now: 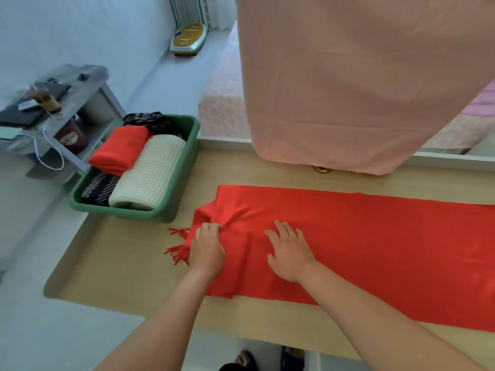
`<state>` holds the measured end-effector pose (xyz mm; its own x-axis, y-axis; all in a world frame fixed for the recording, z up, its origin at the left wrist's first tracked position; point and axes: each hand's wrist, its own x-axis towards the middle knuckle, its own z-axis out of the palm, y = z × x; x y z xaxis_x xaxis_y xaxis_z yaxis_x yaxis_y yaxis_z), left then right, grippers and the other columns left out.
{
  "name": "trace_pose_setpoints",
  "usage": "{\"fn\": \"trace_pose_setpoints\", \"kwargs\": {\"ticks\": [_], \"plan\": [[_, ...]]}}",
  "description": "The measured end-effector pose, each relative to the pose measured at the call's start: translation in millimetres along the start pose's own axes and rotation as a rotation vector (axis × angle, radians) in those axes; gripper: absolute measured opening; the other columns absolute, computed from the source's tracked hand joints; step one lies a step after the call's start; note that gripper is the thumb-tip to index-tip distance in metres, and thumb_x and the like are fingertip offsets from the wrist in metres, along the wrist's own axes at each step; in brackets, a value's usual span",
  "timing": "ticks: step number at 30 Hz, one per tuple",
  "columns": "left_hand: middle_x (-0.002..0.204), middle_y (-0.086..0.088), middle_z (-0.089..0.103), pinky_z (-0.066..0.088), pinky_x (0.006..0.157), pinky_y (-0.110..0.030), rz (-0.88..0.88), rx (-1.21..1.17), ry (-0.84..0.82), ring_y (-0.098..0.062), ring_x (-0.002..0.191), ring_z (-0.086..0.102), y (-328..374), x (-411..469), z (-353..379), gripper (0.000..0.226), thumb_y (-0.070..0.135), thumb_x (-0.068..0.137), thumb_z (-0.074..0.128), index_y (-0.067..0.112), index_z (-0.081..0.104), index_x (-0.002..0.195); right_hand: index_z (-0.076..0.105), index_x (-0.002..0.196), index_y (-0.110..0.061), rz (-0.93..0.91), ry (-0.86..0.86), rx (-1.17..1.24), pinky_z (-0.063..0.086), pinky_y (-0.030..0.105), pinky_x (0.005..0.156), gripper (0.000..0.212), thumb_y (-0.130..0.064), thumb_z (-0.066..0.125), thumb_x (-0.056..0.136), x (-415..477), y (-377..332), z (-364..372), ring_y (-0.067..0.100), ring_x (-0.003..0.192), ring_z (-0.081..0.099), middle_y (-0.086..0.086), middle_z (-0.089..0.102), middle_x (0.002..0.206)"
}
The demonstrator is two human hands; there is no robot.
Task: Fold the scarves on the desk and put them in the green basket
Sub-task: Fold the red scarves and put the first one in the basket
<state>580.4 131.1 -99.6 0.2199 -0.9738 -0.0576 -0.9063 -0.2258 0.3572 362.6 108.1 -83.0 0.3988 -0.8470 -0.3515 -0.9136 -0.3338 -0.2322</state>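
A long red scarf (375, 245) lies spread along the wooden desk (128, 269), its fringed end at the left. My left hand (206, 250) pinches bunched fabric near that fringed end. Flat on the scarf just to the right rests my right hand (289, 253), fingers spread. At the desk's left end stands the green basket (187, 156). It holds a folded red scarf (119, 151), a rolled cream waffle scarf (150, 172) and dark patterned scarves (100, 190).
A pink cloth (348, 84) hangs over the far side of the desk, hiding most of a gold round object (322, 170). A grey side table (88, 95) with clutter and a white cable stands left of the basket. Feet in slippers show below the desk's near edge.
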Motion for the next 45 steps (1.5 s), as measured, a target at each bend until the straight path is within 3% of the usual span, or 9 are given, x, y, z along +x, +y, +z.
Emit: {"fn": "trace_pose_setpoints", "kwargs": {"ticks": [7,14,18,22,29,33,37,41,45], "plan": [[0.145,0.001,0.041,0.042,0.100,-0.039,-0.042,0.209,-0.217,-0.024,0.129,0.040,-67,-2,-9,0.065,0.030,0.093,0.055,0.025,0.027,0.152,0.022,0.153,-0.035,-0.180,-0.007,0.061,0.021,0.044,0.119,0.069,-0.044,0.051,0.091,13,-73,15,0.023,0.151,0.013,0.005,0.009,0.165],[0.095,-0.006,0.063,0.048,0.072,-0.036,0.035,0.046,-0.055,-0.031,0.090,0.060,-114,6,-47,0.032,0.021,0.074,0.054,0.025,0.069,0.102,-0.001,0.154,-0.045,-0.120,-0.112,0.036,0.015,0.049,0.120,0.088,-0.063,0.053,0.086,30,-134,22,0.020,0.152,0.003,0.001,-0.004,0.166],[0.083,-0.012,0.058,0.038,0.058,-0.036,-0.079,-0.116,0.178,-0.036,0.075,0.055,-142,8,-79,0.023,0.020,0.067,0.040,0.011,0.061,0.074,-0.009,0.156,-0.036,0.040,-0.196,-0.028,0.017,0.053,0.119,0.089,-0.049,0.052,0.093,38,-147,23,0.021,0.152,0.003,0.001,-0.003,0.166],[0.083,-0.005,0.054,0.031,0.060,-0.034,-0.118,-0.229,0.121,-0.033,0.076,0.053,-154,7,-96,0.012,0.021,0.073,0.036,0.017,0.047,0.069,0.001,0.158,-0.028,0.113,-0.293,-0.129,0.012,0.054,0.120,0.085,-0.025,0.051,0.090,45,-159,15,0.024,0.153,-0.001,0.004,-0.004,0.166],[0.077,0.011,0.065,0.049,0.072,-0.025,0.216,-0.587,-0.065,-0.005,0.075,0.060,-94,28,-125,0.022,0.007,0.081,0.053,0.025,0.065,0.080,0.050,0.134,-0.030,-0.038,0.138,0.552,0.040,0.029,0.102,0.074,-0.061,0.068,0.070,47,-190,-18,0.011,0.119,0.048,-0.006,0.053,0.127],[0.095,0.013,0.070,0.050,0.086,-0.023,0.441,-0.661,-0.131,-0.005,0.092,0.064,-42,42,-129,0.029,0.010,0.082,0.055,0.027,0.068,0.101,0.067,0.094,-0.023,0.157,0.389,0.790,0.050,0.034,0.074,0.017,-0.023,0.071,0.077,44,-169,-40,0.015,0.085,0.064,-0.004,0.070,0.090],[0.112,0.010,0.059,0.043,0.089,-0.015,0.461,-0.636,-0.030,-0.001,0.099,0.056,-11,48,-114,0.045,0.004,0.088,0.053,0.023,0.054,0.129,0.059,0.064,-0.018,0.437,0.453,1.117,0.035,0.032,0.058,0.013,-0.006,0.054,0.066,29,-114,-69,0.016,0.065,0.050,-0.003,0.056,0.063],[0.102,0.008,0.057,0.050,0.082,-0.027,0.339,-0.596,0.011,-0.008,0.091,0.056,9,43,-85,0.038,0.000,0.087,0.049,0.021,0.057,0.117,0.056,0.069,-0.014,0.652,0.616,1.248,0.031,0.028,0.050,0.025,0.005,0.046,0.082,7,-48,-92,0.019,0.062,0.047,0.001,0.052,0.065],[0.111,0.000,0.057,0.047,0.087,-0.033,0.310,-0.342,-0.257,-0.019,0.100,0.057,25,32,-45,0.028,0.009,0.090,0.049,0.018,0.058,0.114,0.054,0.112,-0.012,0.889,0.620,0.965,0.046,0.035,0.079,0.031,-0.004,0.052,0.082,-14,22,-86,0.034,0.102,0.060,0.011,0.062,0.104]]}}
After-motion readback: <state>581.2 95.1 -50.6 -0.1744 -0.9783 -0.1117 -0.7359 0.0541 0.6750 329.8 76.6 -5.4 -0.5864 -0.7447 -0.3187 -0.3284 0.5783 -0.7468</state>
